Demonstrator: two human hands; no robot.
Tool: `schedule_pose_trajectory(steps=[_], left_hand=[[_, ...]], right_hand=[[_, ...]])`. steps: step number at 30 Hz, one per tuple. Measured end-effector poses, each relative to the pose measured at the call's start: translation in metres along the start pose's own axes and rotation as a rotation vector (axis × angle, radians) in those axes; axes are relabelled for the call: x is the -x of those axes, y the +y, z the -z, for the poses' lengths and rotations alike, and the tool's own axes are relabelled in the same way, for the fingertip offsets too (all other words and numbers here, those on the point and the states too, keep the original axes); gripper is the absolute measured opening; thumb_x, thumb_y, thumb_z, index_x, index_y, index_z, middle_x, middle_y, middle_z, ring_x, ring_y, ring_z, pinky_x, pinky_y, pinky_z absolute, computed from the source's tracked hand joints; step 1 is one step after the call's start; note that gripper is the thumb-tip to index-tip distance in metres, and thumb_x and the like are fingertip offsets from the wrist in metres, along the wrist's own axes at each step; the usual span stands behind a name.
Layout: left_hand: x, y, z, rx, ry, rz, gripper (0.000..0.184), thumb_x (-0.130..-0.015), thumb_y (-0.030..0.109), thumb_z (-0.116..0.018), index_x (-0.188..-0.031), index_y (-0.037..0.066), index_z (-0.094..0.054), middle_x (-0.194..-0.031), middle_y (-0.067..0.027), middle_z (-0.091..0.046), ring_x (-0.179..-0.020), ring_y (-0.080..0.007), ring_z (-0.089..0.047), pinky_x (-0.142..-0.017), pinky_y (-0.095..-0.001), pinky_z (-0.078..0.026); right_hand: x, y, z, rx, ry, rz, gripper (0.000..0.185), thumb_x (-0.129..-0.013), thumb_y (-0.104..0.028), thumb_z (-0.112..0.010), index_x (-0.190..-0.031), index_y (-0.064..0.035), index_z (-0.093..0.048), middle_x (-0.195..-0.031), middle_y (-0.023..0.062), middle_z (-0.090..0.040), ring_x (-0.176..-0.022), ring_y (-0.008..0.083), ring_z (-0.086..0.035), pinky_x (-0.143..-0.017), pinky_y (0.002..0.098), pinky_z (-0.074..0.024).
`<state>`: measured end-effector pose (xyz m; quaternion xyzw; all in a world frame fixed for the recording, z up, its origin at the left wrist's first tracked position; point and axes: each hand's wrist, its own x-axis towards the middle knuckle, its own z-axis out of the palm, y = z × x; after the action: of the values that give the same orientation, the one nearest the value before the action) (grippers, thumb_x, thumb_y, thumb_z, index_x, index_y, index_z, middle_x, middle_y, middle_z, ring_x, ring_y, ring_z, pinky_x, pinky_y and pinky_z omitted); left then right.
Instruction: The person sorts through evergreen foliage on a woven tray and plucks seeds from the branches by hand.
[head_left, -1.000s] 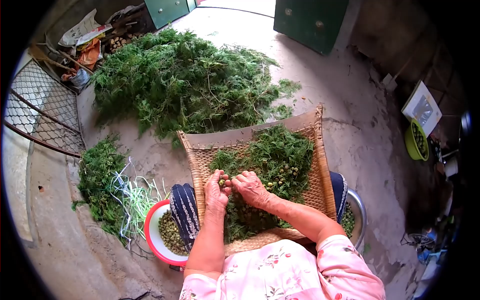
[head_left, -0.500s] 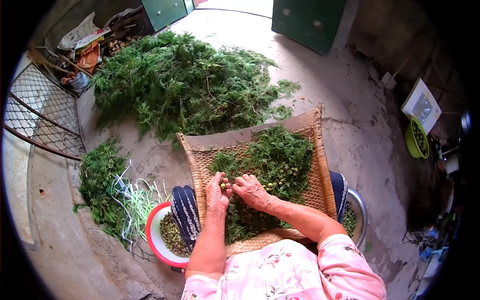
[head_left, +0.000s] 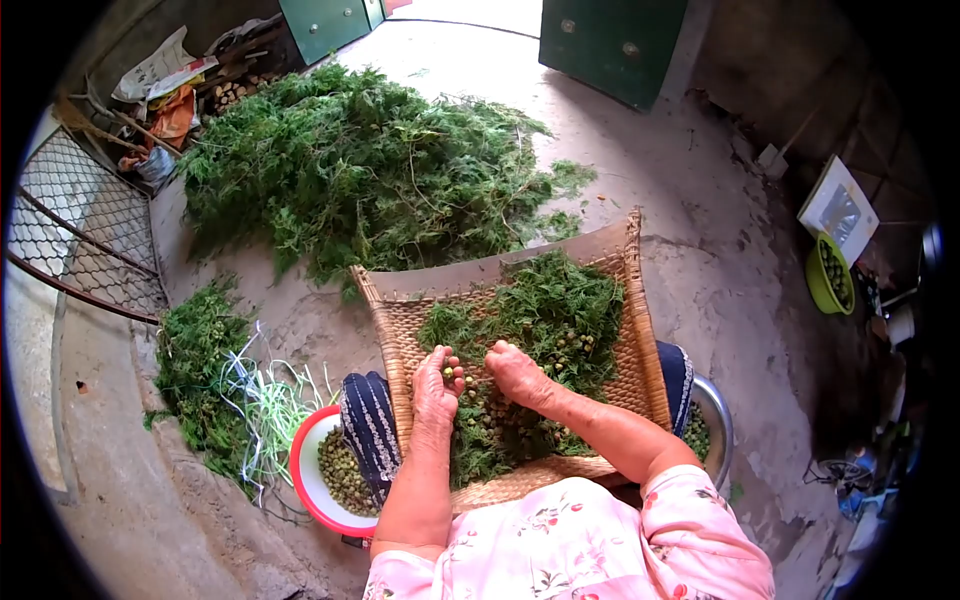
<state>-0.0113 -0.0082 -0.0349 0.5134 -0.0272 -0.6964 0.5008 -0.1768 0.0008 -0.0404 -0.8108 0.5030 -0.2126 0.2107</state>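
Note:
A woven basket tray [head_left: 640, 340] rests across my lap, with green leafy sprigs [head_left: 560, 300] and small round green-brown cones [head_left: 490, 400] in it. Over its left part, my left hand [head_left: 438, 382] is curled, palm turned inward, around a few of the green cones. My right hand [head_left: 514, 370] is closed above the sprigs, a little to the right of my left hand; whatever its fingertips hold is hidden. The two hands are apart.
A red-rimmed white basin [head_left: 312, 470] of cones is at my left, a metal basin [head_left: 722, 430] at my right. Ahead lies a large heap of branches [head_left: 350, 170]. Pale plastic strips [head_left: 275, 400] lie at left, a yellow-green basin [head_left: 825, 280] at far right.
My right hand has moved right, away from my left hand, and its fingers have closed more. My left hand stays nearly in place, still curled around cones.

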Motion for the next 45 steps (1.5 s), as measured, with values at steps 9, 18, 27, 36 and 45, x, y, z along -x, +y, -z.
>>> schedule_pose_trajectory(steps=[9, 18, 27, 36, 45], left_hand=[[0.002, -0.013, -0.013, 0.106, -0.123, 0.066, 0.024, -0.089, 0.031, -0.056, -0.085, 0.007, -0.059, -0.073, -0.0031, -0.057, -0.058, -0.0137, -0.054, -0.045, -0.0231, -0.047], [0.008, 0.008, -0.012, 0.010, -0.094, 0.101, 0.020, -0.088, 0.031, -0.059, -0.090, 0.012, -0.058, -0.073, 0.0016, -0.057, -0.057, -0.0098, -0.054, -0.040, -0.0184, -0.038], [0.013, 0.011, -0.015, -0.065, -0.019, 0.032, 0.036, -0.088, 0.045, -0.053, -0.095, 0.010, -0.060, -0.077, -0.0017, -0.062, -0.059, -0.0118, -0.057, -0.044, -0.0203, -0.045], [0.032, 0.010, -0.029, -0.252, -0.169, 0.085, 0.055, -0.084, 0.060, -0.047, -0.091, 0.007, -0.061, -0.075, -0.0020, -0.062, -0.061, -0.0128, -0.060, -0.043, -0.0227, -0.048], [0.036, 0.002, -0.031, -0.320, -0.210, 0.110, 0.057, -0.083, 0.063, -0.046, -0.087, 0.008, -0.061, -0.076, -0.0023, -0.061, -0.061, -0.0119, -0.060, -0.041, -0.0219, -0.047]], right_hand=[[-0.015, -0.030, 0.019, -0.371, 0.245, 0.175, 0.015, -0.072, -0.005, -0.062, -0.085, -0.0004, -0.056, -0.081, 0.0149, -0.054, -0.079, 0.0352, -0.055, -0.067, 0.0392, -0.0467], [-0.025, 0.004, 0.048, -0.309, 0.293, -0.033, 0.009, -0.076, -0.006, -0.063, -0.085, -0.0042, -0.062, -0.080, 0.0132, -0.060, -0.076, 0.0300, -0.060, -0.068, 0.0370, -0.0487], [-0.014, 0.030, 0.035, -0.190, 0.118, -0.152, 0.010, -0.074, -0.005, -0.062, -0.084, -0.0035, -0.062, -0.079, 0.0136, -0.061, -0.077, 0.0310, -0.060, -0.068, 0.0391, -0.0482], [-0.019, -0.006, 0.028, -0.559, 0.155, -0.126, 0.025, -0.080, -0.015, -0.066, -0.100, -0.0013, -0.062, -0.089, 0.0102, -0.058, -0.079, 0.0199, -0.062, -0.060, 0.0305, -0.0498], [-0.013, -0.017, 0.033, -1.114, -0.067, -0.435, 0.015, -0.082, -0.012, -0.064, -0.091, 0.0004, -0.066, -0.075, 0.0036, -0.065, -0.054, 0.0064, -0.055, -0.047, 0.0204, -0.0452]])
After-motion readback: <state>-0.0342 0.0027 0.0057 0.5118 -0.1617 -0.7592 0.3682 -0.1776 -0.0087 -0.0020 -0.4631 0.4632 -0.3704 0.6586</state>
